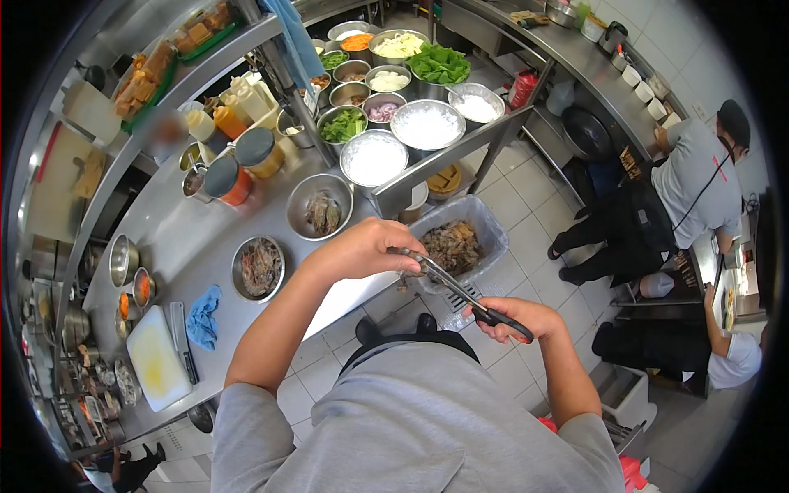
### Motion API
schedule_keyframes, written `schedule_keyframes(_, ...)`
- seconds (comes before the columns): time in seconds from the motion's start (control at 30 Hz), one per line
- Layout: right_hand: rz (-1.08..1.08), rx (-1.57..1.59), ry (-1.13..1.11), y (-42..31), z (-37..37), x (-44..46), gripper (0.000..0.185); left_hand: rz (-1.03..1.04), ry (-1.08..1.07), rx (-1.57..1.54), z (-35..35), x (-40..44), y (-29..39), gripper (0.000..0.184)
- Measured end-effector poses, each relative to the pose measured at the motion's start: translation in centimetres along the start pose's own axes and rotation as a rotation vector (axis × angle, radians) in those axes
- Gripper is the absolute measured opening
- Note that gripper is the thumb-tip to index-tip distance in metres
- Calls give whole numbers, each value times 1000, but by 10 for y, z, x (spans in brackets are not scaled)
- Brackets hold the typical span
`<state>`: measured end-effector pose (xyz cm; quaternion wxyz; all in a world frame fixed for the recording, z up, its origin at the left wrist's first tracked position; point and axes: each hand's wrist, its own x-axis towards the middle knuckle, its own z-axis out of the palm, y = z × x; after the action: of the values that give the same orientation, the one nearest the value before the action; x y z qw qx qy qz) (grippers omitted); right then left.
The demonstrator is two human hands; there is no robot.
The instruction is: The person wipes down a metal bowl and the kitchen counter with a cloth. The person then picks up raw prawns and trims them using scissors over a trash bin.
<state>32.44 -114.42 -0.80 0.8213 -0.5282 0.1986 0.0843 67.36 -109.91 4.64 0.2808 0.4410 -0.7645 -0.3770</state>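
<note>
My left hand (370, 248) is closed in a pinch on a shrimp (403, 278), mostly hidden behind the fingers. In my right hand (519, 319) are the black handles of a pair of scissors (454, 287). Their blades point up and left, with the tips at the shrimp by my left fingers. Below the blades stands a lined bin (496, 238) holding brownish shrimp scraps (452, 246). On the steel counter to the left are two metal bowls of shrimp, a nearer bowl (236, 275) and a farther bowl (297, 215).
A blue cloth (203, 316), a knife (181, 333) and a white cutting board (158, 361) lie on the counter (255, 193). Bowls of vegetables and white powder (374, 156) stand ahead. Two people (690, 189) work at the right.
</note>
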Motion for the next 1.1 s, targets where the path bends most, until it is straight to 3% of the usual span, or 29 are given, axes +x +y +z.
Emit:
schedule_keyframes(0.33, 4, -55, 64, -5, 1, 0, 56, 29, 11, -79, 0, -2, -1, 27)
schedule_keyframes(0.4, 52, -12, 117, -8, 3, -1, 69, 26, 19, -103, 1, -3, -2, 28)
schedule_keyframes(0.53, 111, -46, 140, -3, -3, 0, 75, -4, 49, -101, 3, -6, -5, 28)
schedule_keyframes(0.57, -3, -123, 99, 6, -7, 2, 70, -3, 48, -100, 4, -7, -7, 28)
schedule_keyframes(0.63, -119, -199, 57, 10, -9, 4, 66, -262, 117, -579, 7, -10, -8, 26)
schedule_keyframes(0.83, -32, -102, 1, 5, -6, 2, 80, -159, 50, -298, 3, -5, -5, 23)
schedule_keyframes(1.1, -85, 78, -5, 11, 1, 6, 64, -143, 42, -331, 8, 1, -6, 23)
